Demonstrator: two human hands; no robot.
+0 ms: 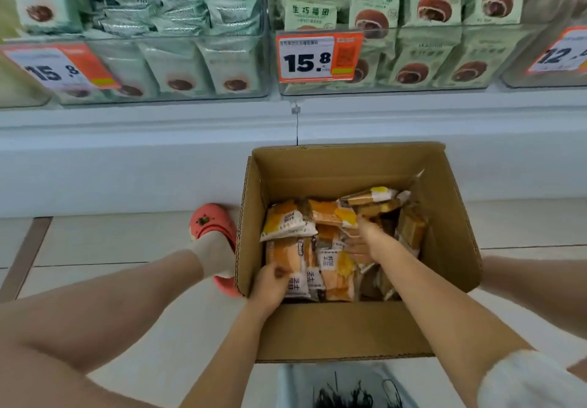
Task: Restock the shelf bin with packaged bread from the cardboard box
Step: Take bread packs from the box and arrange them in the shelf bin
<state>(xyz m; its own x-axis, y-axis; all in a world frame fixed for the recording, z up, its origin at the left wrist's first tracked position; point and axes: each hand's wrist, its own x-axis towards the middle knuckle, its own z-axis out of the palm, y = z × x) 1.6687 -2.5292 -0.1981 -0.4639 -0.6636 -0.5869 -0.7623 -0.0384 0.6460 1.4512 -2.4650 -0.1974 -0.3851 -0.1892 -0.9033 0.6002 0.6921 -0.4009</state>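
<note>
1. Box (346, 328): open cardboard carton on the floor, hard against the base of the shelf unit, flaps up. Roughly half full of bread packs (330, 248), orange, yellow and white wrappers, lying loose at mixed angles.
2. Left hand (270, 283): inside the box at its near-left corner, fingers curled round the edge of one pack (293, 275) with a white end panel. Holding it; the pack lies among the others, not yet lifted.
3. Right hand (370, 239): deeper in the box, toward the middle-right, fingers down among the packs. Appears to be gathering or gripping several, but the fingertips are buried, so whether it grips cannot be told.
4. Shelf bins (381, 86): clear-fronted, above the box, holding green chocolate-bun packs behind orange price tags (319, 56). No bin holding the orange packs is visible.
5. Other: a coral clog (211, 221) and sock beside the box's left wall; a pale container (295, 385) at the bottom edge.
6. Step in hand, by judgement: picking up, the start of a restock cycle.
7. Next move calls for: firm hold on both loads, lifting clear of the box walls without snagging, then raising to the target bin, which must first be located.
</note>
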